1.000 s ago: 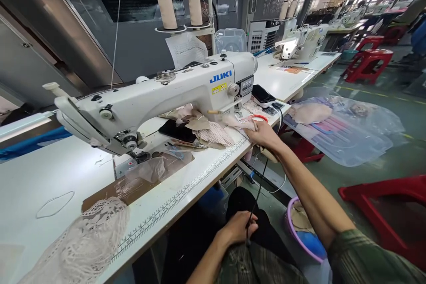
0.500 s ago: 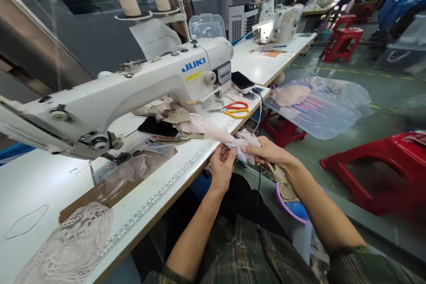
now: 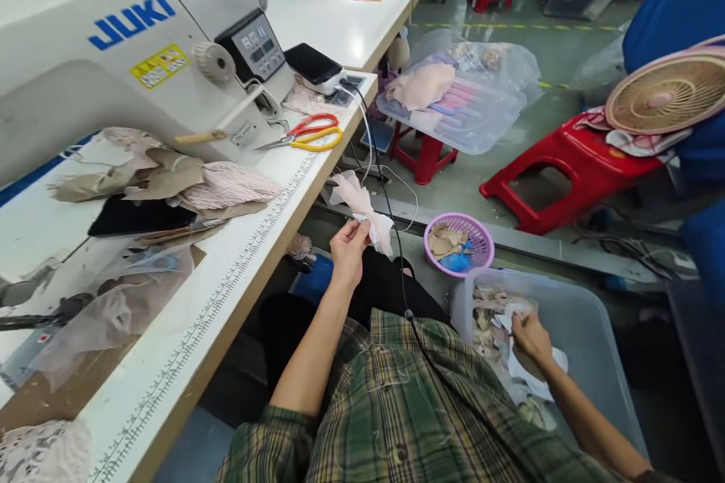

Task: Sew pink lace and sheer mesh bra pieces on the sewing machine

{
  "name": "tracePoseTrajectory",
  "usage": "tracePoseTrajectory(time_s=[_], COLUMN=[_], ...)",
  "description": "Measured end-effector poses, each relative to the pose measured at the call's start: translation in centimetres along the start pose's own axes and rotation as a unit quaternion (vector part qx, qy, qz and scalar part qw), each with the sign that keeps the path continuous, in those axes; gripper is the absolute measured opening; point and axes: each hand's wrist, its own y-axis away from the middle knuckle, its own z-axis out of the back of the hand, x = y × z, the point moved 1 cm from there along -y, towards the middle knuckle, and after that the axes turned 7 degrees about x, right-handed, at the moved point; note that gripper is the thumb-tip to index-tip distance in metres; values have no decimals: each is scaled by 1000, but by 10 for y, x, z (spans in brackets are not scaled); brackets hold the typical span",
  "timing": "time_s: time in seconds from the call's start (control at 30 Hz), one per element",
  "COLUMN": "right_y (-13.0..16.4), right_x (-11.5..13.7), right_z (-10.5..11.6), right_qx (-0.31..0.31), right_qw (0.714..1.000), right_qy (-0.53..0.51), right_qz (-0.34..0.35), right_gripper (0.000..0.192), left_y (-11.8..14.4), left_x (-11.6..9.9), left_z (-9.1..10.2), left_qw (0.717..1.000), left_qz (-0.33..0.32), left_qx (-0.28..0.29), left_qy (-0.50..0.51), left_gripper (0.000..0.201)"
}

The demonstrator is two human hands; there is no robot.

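Between the thumb and fingers of my left hand (image 3: pixel 350 250) is a pale pink fabric bow (image 3: pixel 368 216), gathered at its middle, with a white piece at its lower end. It hangs off the table's front edge. My right hand (image 3: pixel 531 338) is over a clear plastic bin (image 3: pixel 589 324), its fingers curled together. White scraps (image 3: pixel 535 373) lie right beside and under that hand; whether the fingers grip one of them I cannot make out. Beige and pinkish fabric scraps (image 3: pixel 490 317) lie in the bin.
At left stands a JUKI sewing machine (image 3: pixel 164 23) on a white table (image 3: pixel 249 241). Scissors (image 3: pixel 309 134), a phone (image 3: pixel 313 63) and a bundle of pinkish strings (image 3: pixel 232 185) lie there. A purple basket (image 3: pixel 482 241), red stools (image 3: pixel 555 173) and hanging cables (image 3: pixel 390 219) are at right.
My right hand has left the pink fabric and moved right and down to the bin. My left hand keeps the bow. The view has turned right and down.
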Motion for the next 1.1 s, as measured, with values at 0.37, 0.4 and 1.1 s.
tracePoseTrajectory(time_s=[0.37,0.4,1.1], right_y=[10,6,250], right_x=[-47,-39,366], right_z=[-11,-7,21], right_qx=[-11,-20,509], right_qw=[993,994,693], right_qy=[-35,-37,-149], right_qz=[-109,-105,489], right_gripper=[74,83,51], left_y=[5,7,150], left_x=[16,15,-135], left_z=[-1,-1,47], left_qw=[999,999,943], left_qz=[12,8,-294], left_qx=[16,18,-17], left_qy=[-41,-47,-155], left_gripper=[48,47,26])
